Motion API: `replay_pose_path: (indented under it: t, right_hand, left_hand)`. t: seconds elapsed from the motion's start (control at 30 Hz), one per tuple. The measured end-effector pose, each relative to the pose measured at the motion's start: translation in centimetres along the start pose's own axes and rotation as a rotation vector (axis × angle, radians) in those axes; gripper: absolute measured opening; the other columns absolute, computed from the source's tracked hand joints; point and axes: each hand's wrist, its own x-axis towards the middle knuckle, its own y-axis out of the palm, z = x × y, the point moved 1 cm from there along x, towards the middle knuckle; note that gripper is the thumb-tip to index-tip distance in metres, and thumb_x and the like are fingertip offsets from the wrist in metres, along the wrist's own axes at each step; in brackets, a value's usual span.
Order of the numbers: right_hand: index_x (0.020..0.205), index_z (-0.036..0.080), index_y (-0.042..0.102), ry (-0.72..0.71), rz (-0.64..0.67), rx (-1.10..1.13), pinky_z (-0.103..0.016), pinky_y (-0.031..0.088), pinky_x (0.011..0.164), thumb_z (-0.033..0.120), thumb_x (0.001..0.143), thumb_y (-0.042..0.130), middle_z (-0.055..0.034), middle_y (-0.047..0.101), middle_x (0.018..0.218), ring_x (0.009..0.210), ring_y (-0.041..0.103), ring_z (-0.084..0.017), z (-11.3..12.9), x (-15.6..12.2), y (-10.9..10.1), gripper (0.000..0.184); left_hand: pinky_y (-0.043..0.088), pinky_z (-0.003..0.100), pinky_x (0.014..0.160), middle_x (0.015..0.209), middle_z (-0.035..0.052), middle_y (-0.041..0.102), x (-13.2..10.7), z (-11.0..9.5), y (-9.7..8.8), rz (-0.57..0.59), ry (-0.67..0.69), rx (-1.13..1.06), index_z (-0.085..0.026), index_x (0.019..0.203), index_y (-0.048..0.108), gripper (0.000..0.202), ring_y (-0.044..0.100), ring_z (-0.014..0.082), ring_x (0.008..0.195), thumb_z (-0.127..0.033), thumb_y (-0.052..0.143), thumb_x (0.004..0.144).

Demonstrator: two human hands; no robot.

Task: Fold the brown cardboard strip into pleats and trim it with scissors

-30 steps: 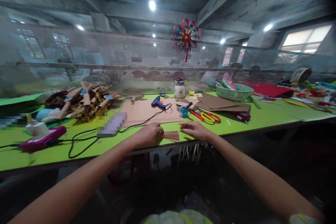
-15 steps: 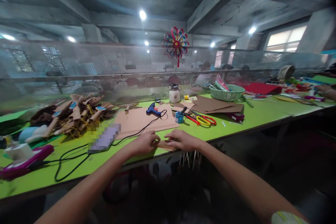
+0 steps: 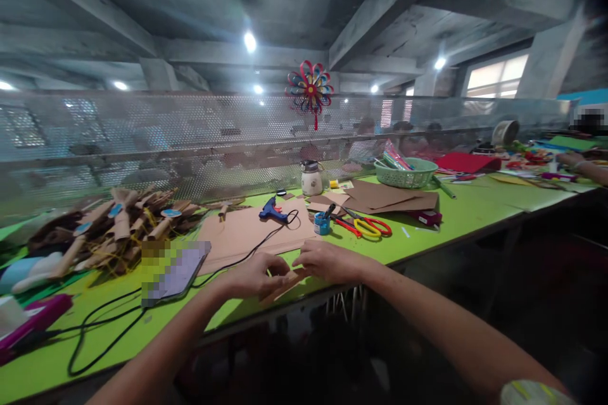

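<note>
A small piece of brown kraft paper (image 3: 291, 286) is held slantwise between both hands, close to the table's front edge. My left hand (image 3: 259, 275) has its fingers curled and closed on the paper's left part. From the other side, my right hand (image 3: 330, 261) grips the right end, its fingers bent and partly covering it. Just beyond the hands is a small blue jar (image 3: 322, 223) with a dark-handled tool in it. A blue glue gun (image 3: 274, 210) lies on large brown sheets (image 3: 237, 237) behind my left hand.
Scissors with red and yellow handles (image 3: 368, 228) lie to the right. Rolled brown paper pieces (image 3: 128, 221) are heaped at the left, near a phone-like slab (image 3: 183, 272) and a black cord (image 3: 76, 342). A green basket (image 3: 408, 176) and a pale jug (image 3: 311, 180) stand behind.
The brown paper has turned and tilted, with its left part now nearer the table edge. My left hand's fingers have closed further on it. The camera view has shifted slightly.
</note>
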Motion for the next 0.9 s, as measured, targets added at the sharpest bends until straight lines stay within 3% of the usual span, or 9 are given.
replay_pose_path:
  t: [0.1, 0.23, 0.3, 0.4, 0.5, 0.63, 0.7, 0.8, 0.9]
  right_hand:
    - [0.099, 0.017, 0.064, -0.081, 0.025, 0.007, -0.025, 0.038, 0.072, 0.015, 0.090, 0.050, -0.0050, 0.057, 0.080, 0.083, 0.049, -0.016, 1.1, -0.4, -2.5, 0.017]
    - [0.090, 0.018, 0.064, -0.158, 0.114, -0.013, -0.026, 0.038, 0.073, 0.011, 0.089, 0.050, -0.0039, 0.057, 0.077, 0.082, 0.048, -0.016, 2.9, -1.2, -4.7, 0.016]
    - [0.093, 0.019, 0.064, -0.138, 0.108, -0.025, -0.026, 0.039, 0.073, 0.013, 0.089, 0.050, -0.0040, 0.058, 0.078, 0.082, 0.048, -0.017, 3.3, -1.5, -5.0, 0.016]
    - [0.106, 0.019, 0.063, -0.043, -0.036, 0.000, -0.030, 0.042, 0.082, 0.022, 0.088, 0.056, -0.0075, 0.060, 0.092, 0.092, 0.051, -0.018, 2.3, -2.2, -5.3, 0.020]
    - [0.118, 0.020, 0.058, 0.139, -0.293, 0.106, -0.035, 0.042, 0.090, 0.029, 0.084, 0.062, -0.0110, 0.057, 0.114, 0.106, 0.051, -0.020, -1.4, -4.2, -5.6, 0.035]
    - [0.094, 0.015, 0.068, 0.589, -0.525, 0.055, -0.033, 0.047, 0.080, 0.028, 0.088, 0.050, -0.0094, 0.066, 0.091, 0.084, 0.060, -0.020, -9.1, -8.8, -4.9, 0.023]
    - [0.091, 0.013, 0.070, 0.803, -0.424, -0.060, -0.033, 0.047, 0.078, 0.028, 0.085, 0.052, -0.0114, 0.067, 0.088, 0.083, 0.061, -0.022, -12.5, -10.8, -3.9, 0.025]
    - [0.094, 0.013, 0.071, 0.901, -0.188, -0.169, -0.034, 0.043, 0.085, 0.029, 0.078, 0.058, -0.0142, 0.066, 0.099, 0.098, 0.058, -0.027, -15.5, -12.1, -2.4, 0.026]
    - [0.103, 0.013, 0.069, 1.033, -0.020, -0.094, -0.030, 0.044, 0.079, 0.018, 0.069, 0.061, -0.0147, 0.065, 0.105, 0.096, 0.060, -0.027, -17.0, -11.8, -1.8, 0.035]
  left_hand:
    - [0.038, 0.022, 0.058, 0.072, 0.0014, 0.063, -0.2, -1.8, 0.0, 0.094, 0.011, -0.245, -0.015, 0.084, 0.066, 0.038, 0.055, 0.0155, 0.065, -0.050, 0.054, 0.080]
    - [0.045, 0.026, 0.068, 0.082, 0.0032, 0.068, 0.0, -3.3, 1.9, 0.207, 0.028, -0.550, -0.017, 0.088, 0.065, 0.037, 0.061, 0.0189, 0.073, -0.053, 0.058, 0.078]
    - [0.045, 0.026, 0.069, 0.083, 0.0032, 0.068, 0.4, -3.4, 2.9, 0.187, 0.056, -0.597, -0.017, 0.092, 0.063, 0.038, 0.061, 0.0187, 0.074, -0.052, 0.060, 0.078]
    - [0.045, 0.025, 0.067, 0.083, 0.0040, 0.067, 1.4, -2.5, 3.7, 0.116, 0.051, -0.661, -0.015, 0.091, 0.061, 0.037, 0.060, 0.0168, 0.073, -0.050, 0.063, 0.078]
    - [0.046, 0.025, 0.066, 0.081, 0.0051, 0.067, 2.7, -1.1, 3.5, -0.012, 0.009, -0.858, -0.015, 0.090, 0.059, 0.035, 0.060, 0.0155, 0.071, -0.046, 0.067, 0.076]
    - [0.048, 0.025, 0.068, 0.075, 0.0038, 0.065, 4.6, 0.6, 2.2, -0.265, -0.052, -1.138, -0.014, 0.086, 0.058, 0.034, 0.061, 0.0142, 0.069, -0.039, 0.075, 0.069]
    - [0.049, 0.023, 0.066, 0.074, 0.0028, 0.065, 5.3, 1.2, 1.7, -0.367, -0.080, -1.233, -0.014, 0.086, 0.059, 0.032, 0.061, 0.0128, 0.066, -0.034, 0.077, 0.067]
    - [0.050, 0.021, 0.064, 0.073, 0.0023, 0.066, 5.8, 2.0, 1.4, -0.524, -0.111, -1.325, -0.015, 0.088, 0.060, 0.027, 0.063, 0.0124, 0.066, -0.029, 0.075, 0.071]
    - [0.052, 0.023, 0.063, 0.075, 0.0043, 0.067, 5.9, 2.6, 1.5, -0.632, -0.132, -1.347, -0.014, 0.093, 0.060, 0.025, 0.065, 0.0145, 0.069, -0.029, 0.070, 0.076]
